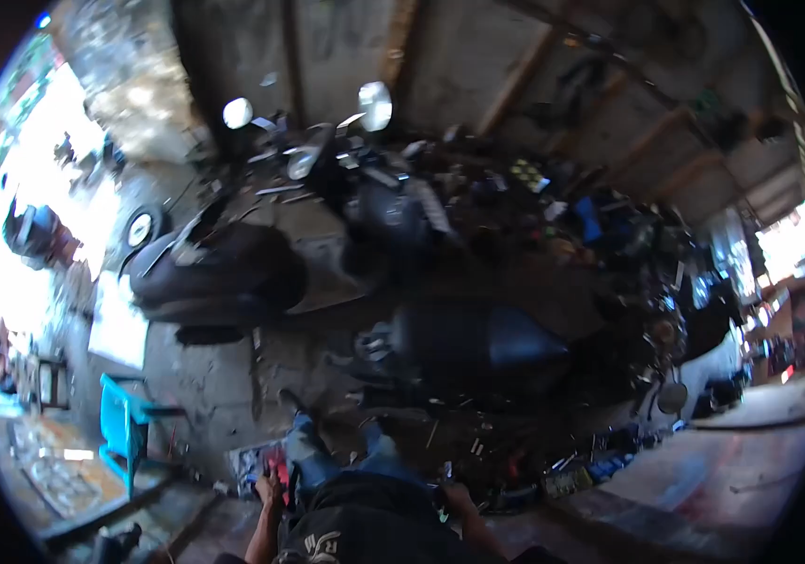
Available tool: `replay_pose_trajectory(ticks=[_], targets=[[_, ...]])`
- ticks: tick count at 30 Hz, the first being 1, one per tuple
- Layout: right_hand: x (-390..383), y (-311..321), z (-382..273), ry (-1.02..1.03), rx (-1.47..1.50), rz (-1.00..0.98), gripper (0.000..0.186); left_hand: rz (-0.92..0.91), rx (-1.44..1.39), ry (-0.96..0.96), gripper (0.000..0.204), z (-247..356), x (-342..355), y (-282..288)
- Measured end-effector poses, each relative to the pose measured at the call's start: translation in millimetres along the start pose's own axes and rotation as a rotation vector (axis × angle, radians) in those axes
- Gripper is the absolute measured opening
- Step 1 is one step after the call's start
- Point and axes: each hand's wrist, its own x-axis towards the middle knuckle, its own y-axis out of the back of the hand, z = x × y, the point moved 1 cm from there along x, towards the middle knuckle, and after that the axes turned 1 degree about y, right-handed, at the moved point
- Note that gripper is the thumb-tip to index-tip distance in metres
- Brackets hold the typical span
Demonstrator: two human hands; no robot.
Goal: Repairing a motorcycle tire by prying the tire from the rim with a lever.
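Observation:
My left hand is at the lower middle, its fingers curled beside a red item next to my knee. Blur hides whether the fingers hold that item. To the right of my lap is my right hand, closed around something small whose kind does not show. Ahead of my feet a motorcycle with a dark seat stands across the view. A second motorcycle, with a dark seat and round mirrors, is behind it to the left.
A turquoise plastic chair stands at left, near a white panel and a wheel. Parts and tools clutter the ground at lower right. More clutter lies along the wooden wall. Bright daylight enters at far left.

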Motion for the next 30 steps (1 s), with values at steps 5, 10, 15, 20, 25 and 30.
replay_pose_trajectory(ticks=[5,10,15,20,25,30], targets=[[-36.6,97.2,-115.1,-0.254,0.676,0.265,0.056,0.115,0.086,-0.154,0.048,-90.5,52.0,27.9],[-27.5,132.1,-228.7,-0.248,1.079,0.277,0.045,0.136,-0.148,-0.244,0.042,-88.3,98.3,80.2],[6.4,92.4,-295.2,-0.332,0.54,0.155,0.062,0.212,-0.261,-0.179,0.053,-67.0,116.6,172.2],[85.0,62.7,-336.2,-0.085,0.101,0.04,0.073,0.402,-0.371,0.008,0.057,-131.6,149.5,221.1],[129.2,88.0,-442.7,0.132,0.024,0.005,0.077,0.442,-0.423,0.159,0.053,-199.9,156.9,232.5],[131.5,148.2,-594.7,0.138,-0.028,-0.007,0.076,0.356,-0.426,0.408,0.057,-272.4,139.6,196.6]])
